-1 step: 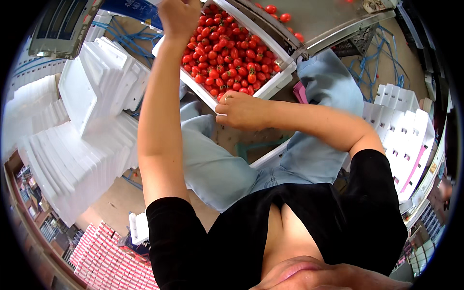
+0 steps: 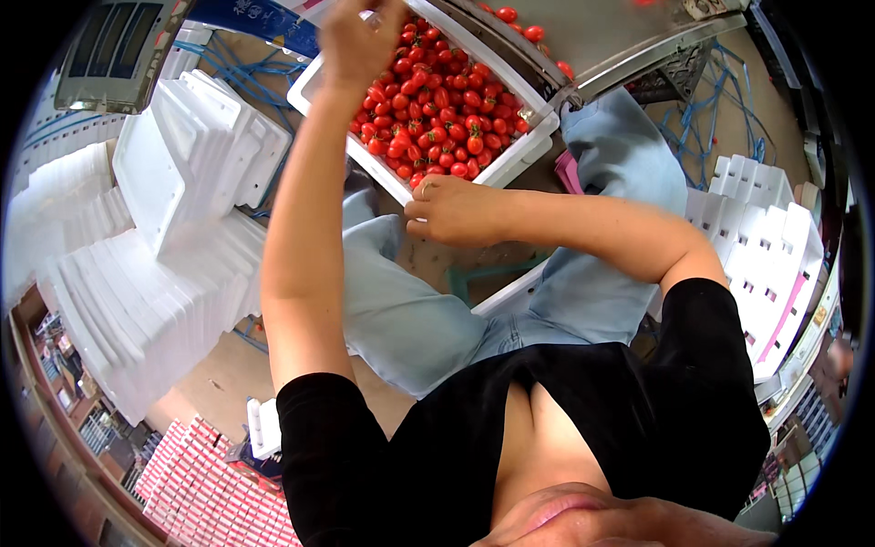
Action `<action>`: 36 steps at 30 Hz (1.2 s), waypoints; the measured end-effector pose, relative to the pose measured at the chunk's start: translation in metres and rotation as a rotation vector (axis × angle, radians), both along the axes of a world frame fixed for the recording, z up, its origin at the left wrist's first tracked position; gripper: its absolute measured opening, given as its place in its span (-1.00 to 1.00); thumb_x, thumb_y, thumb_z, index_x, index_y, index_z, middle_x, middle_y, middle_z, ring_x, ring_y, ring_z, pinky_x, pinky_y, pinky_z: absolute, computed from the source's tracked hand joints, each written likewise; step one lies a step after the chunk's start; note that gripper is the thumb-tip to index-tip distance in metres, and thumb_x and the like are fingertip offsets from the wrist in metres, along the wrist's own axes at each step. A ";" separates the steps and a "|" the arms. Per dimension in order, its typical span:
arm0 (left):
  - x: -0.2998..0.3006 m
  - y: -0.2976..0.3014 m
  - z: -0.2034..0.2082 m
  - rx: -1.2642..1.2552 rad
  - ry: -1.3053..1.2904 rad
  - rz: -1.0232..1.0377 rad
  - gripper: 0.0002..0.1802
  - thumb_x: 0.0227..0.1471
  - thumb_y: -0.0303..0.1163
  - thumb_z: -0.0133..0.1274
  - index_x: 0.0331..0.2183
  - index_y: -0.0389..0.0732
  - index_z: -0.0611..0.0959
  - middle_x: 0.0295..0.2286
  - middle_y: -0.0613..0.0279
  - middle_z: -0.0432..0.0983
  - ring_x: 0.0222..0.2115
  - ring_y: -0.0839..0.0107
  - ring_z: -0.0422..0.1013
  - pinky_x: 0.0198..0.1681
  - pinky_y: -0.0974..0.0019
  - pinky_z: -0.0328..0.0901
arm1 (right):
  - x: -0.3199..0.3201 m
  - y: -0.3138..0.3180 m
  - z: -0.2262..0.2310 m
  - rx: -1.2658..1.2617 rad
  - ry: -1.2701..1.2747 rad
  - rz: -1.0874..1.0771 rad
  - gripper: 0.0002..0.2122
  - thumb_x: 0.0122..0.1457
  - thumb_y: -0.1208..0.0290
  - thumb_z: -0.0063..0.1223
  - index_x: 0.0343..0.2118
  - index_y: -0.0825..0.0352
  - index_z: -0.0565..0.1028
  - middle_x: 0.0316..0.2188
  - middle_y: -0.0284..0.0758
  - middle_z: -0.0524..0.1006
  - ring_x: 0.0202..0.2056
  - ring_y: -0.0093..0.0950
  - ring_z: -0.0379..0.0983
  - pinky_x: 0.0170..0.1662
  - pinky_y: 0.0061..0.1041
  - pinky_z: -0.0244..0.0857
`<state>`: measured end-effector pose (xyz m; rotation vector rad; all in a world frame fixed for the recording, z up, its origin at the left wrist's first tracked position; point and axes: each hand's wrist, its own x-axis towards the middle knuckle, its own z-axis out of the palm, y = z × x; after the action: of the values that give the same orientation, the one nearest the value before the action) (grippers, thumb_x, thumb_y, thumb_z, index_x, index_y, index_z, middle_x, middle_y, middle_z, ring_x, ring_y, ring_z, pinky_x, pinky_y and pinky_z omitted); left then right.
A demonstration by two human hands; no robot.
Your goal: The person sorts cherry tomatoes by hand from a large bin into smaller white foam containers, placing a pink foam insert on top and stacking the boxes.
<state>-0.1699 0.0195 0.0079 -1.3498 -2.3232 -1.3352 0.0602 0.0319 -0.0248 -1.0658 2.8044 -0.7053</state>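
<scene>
A person in a black top and pale jeans (image 2: 401,301) sits over a white crate (image 2: 518,159) of small red tomatoes (image 2: 437,118), its near corner pointing between the knees. The right hand (image 2: 453,210) is at that corner, fingers bent in against the rim; whether they grip it or only rest there, I cannot tell from here. The left hand (image 2: 365,44) is raised at the crate's far left side, blurred, its fingers bent; I cannot tell whether they hold anything. The left forearm crosses the crate's left corner.

Room is tight along the edges. The crate's right corner comes up near the metal lip of a grey worktop (image 2: 629,41), where a few loose tomatoes (image 2: 534,34) lie just past the crate, and the right knee sits close beside it. A blue printed box (image 2: 264,23) closes in at the far left. White crates stacked at left (image 2: 155,301) and more at right (image 2: 761,273) flank the seat. Open floor shows in a strip at left, crossed by blue strapping (image 2: 246,73), and in a small gap below the near corner.
</scene>
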 end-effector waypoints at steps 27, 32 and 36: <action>0.145 -0.056 -0.078 -0.579 0.260 -0.038 -0.24 0.01 0.13 0.07 0.19 0.02 0.37 0.20 0.16 0.20 0.24 0.14 0.07 0.31 -0.15 -0.23 | 0.035 -0.007 -0.010 0.137 -0.040 0.218 -0.89 0.00 0.39 0.06 -0.41 0.22 0.56 -0.40 -0.35 0.53 -0.25 -0.36 0.51 -0.14 -0.33 0.28; 0.118 -0.025 -0.081 -0.553 0.214 -0.090 -0.18 0.05 0.21 -0.03 0.24 0.00 0.27 0.22 0.15 0.19 0.26 0.19 0.06 0.32 -0.15 -0.28 | 0.036 -0.008 -0.020 0.128 0.009 0.213 -0.90 -0.04 0.38 0.05 -0.47 0.25 0.52 -0.45 -0.34 0.50 -0.31 -0.36 0.51 -0.13 -0.32 0.30; 0.092 -0.019 -0.088 -0.261 0.074 -0.024 -0.55 0.00 -0.11 0.15 -0.11 -0.16 0.59 -0.16 0.12 0.53 -0.13 0.08 0.43 0.01 0.02 0.24 | 0.034 -0.007 -0.016 0.132 0.055 0.184 -0.91 -0.04 0.37 0.04 -0.51 0.26 0.50 -0.47 -0.33 0.49 -0.33 -0.37 0.51 -0.15 -0.34 0.32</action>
<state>-0.0784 0.0009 -0.0798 -1.4738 -2.5051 -0.9945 0.0941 0.0249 -0.0408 -1.3143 2.7051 -0.4723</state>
